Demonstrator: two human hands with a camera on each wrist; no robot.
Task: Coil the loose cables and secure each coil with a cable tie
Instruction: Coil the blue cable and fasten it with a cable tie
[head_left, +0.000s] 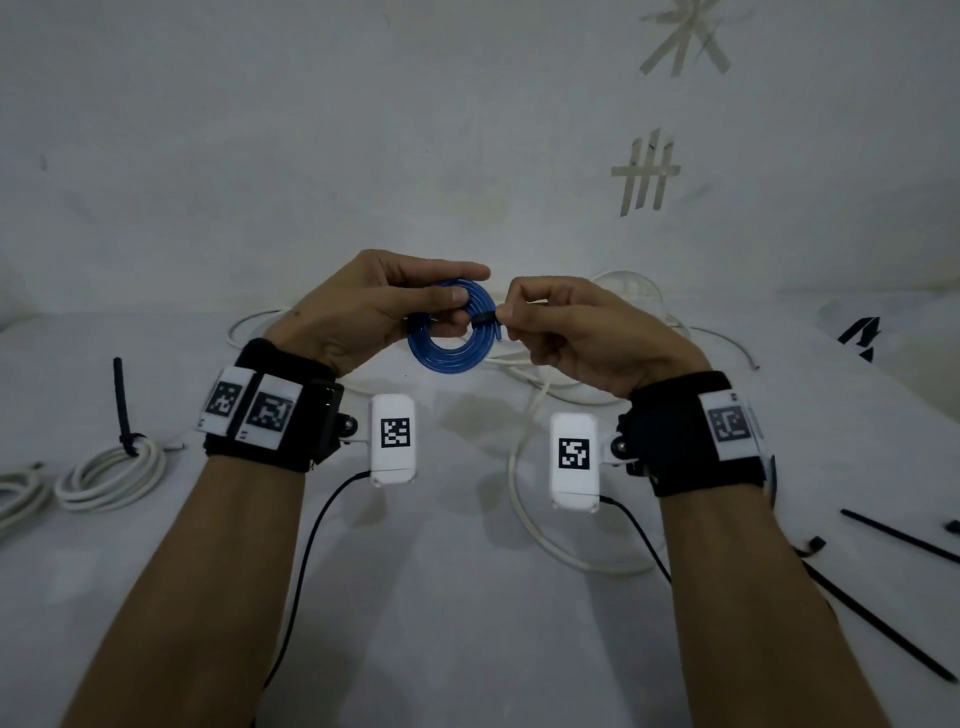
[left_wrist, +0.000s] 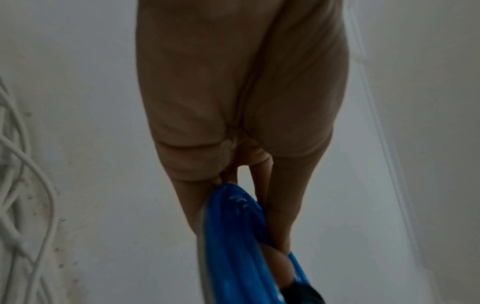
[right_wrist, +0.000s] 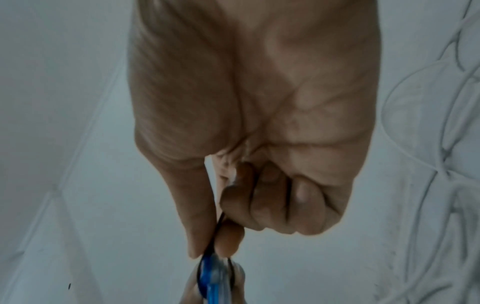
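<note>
blue cable coil (head_left: 451, 327), held above the worktop (head_left: 467, 571) from the head view, is pinched by left hand (head_left: 374, 306); its wrist view shows fingers (left_wrist: 283, 205) clamping loops that could spring apart; right hand (right_wrist: 233, 236) pinches cable tie (right_wrist: 219, 224), which may slip.

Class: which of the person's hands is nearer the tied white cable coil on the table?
Left. The left hand is up holding the blue coil, above-right of the white coil; the right hand is farther right.
</note>
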